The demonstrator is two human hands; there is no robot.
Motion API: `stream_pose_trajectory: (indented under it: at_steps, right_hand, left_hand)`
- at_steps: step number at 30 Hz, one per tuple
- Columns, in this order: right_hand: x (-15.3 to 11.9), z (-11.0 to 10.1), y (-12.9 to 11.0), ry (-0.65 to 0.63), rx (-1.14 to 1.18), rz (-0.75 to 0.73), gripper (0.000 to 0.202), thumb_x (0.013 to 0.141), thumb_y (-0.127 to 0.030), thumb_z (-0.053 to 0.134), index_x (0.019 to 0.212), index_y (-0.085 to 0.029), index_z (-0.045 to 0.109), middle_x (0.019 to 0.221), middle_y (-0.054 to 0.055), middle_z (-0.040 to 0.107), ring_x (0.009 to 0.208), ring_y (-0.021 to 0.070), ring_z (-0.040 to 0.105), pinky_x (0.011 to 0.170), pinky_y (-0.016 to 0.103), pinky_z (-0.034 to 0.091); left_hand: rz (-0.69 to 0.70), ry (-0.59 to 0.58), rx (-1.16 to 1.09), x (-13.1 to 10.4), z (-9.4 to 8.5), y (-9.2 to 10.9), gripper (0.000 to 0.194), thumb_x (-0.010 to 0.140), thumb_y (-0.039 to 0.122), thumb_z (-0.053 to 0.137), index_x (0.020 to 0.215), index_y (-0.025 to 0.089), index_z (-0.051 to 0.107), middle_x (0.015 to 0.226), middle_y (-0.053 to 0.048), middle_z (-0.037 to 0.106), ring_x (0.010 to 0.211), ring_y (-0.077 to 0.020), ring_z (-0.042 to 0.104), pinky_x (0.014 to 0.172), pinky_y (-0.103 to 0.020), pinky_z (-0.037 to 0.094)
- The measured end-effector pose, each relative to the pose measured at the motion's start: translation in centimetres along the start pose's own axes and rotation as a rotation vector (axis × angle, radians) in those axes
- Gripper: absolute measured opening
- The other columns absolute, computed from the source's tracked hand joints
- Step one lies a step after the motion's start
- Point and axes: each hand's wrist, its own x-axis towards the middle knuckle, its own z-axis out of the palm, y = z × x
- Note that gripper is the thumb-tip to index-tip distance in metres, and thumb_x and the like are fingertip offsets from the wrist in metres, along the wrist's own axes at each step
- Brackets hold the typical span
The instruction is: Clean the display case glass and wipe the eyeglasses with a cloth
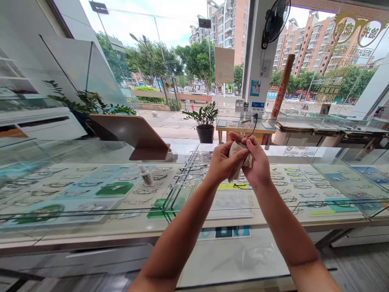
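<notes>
My left hand [221, 164] is closed on a pale wiping cloth [234, 172], its thumb pressing the fabric. A pair of eyeglasses [254, 125] is held in my right hand [259, 164]; one dark temple sticks up above the fingers, while the lenses are mostly hidden by the cloth and fingers. Both hands meet in front of me, above the glass display counter [229, 209]. To their left, a small white spray bottle [146, 177] stands on the counter glass.
Rows of spectacle frames [194, 168] lie in the display case. A brown-backed tilted mirror or board [133, 132] stands at the left. Beyond are a potted plant [205, 121], a small wooden table [231, 129] and the large shop window. A black fan [275, 20] hangs on the pillar.
</notes>
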Motion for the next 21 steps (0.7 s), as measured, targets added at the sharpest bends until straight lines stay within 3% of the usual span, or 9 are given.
stream_pose_trajectory:
  at_steps: [4,9,13,17,21]
  right_hand:
    - [-0.2,0.6,-0.1,-0.044,0.032,-0.009,0.021,0.088,-0.042,0.07,0.081,-0.029,0.055,0.109,0.001,0.083,0.12,0.0219,0.073,0.114,0.044,0.052]
    - [-0.4,0.7,-0.4,-0.061,0.07,-0.004,0.02,0.088,-0.039,0.071,0.082,-0.029,0.055,0.111,0.001,0.083,0.121,0.0224,0.073,0.109,0.044,0.056]
    - [-0.1,0.1,-0.4,-0.037,0.048,0.016,0.019,0.087,-0.038,0.072,0.082,-0.028,0.057,0.111,0.002,0.083,0.121,0.0236,0.073,0.106,0.044,0.058]
    - [0.3,-0.6,-0.5,0.024,0.035,0.026,0.018,0.086,-0.038,0.072,0.082,-0.027,0.058,0.112,0.003,0.083,0.119,0.0235,0.074,0.107,0.044,0.058]
    - [0.4,-1.1,-1.1,0.044,-0.004,0.025,0.019,0.086,-0.039,0.072,0.082,-0.026,0.058,0.117,0.005,0.081,0.123,0.025,0.071,0.108,0.045,0.056]
  left_hand:
    - [0.048,0.08,0.03,-0.3,0.3,0.0,0.048,0.069,0.059,0.088,0.081,0.013,0.076,0.07,0.0,0.067,0.062,-0.0108,0.052,0.06,-0.024,0.044]
    - [0.106,0.126,0.058,-0.2,0.3,-0.4,0.054,0.074,0.067,0.082,0.07,0.015,0.071,0.06,0.003,0.055,0.057,-0.0089,0.041,0.054,-0.023,0.035]
    - [-0.006,-0.024,-0.004,0.2,-0.2,-0.2,0.062,0.073,0.077,0.077,0.07,0.016,0.065,0.059,0.003,0.051,0.054,-0.0085,0.037,0.051,-0.024,0.031]
    - [-0.125,-0.201,-0.083,0.4,-1.1,0.1,0.058,0.071,0.07,0.083,0.081,0.015,0.069,0.067,0.002,0.058,0.06,-0.0097,0.046,0.056,-0.023,0.038]
    - [-0.197,-0.186,-0.13,0.8,-2.1,-0.1,0.055,0.069,0.066,0.087,0.081,0.014,0.07,0.069,0.002,0.062,0.063,-0.01,0.053,0.059,-0.022,0.041]
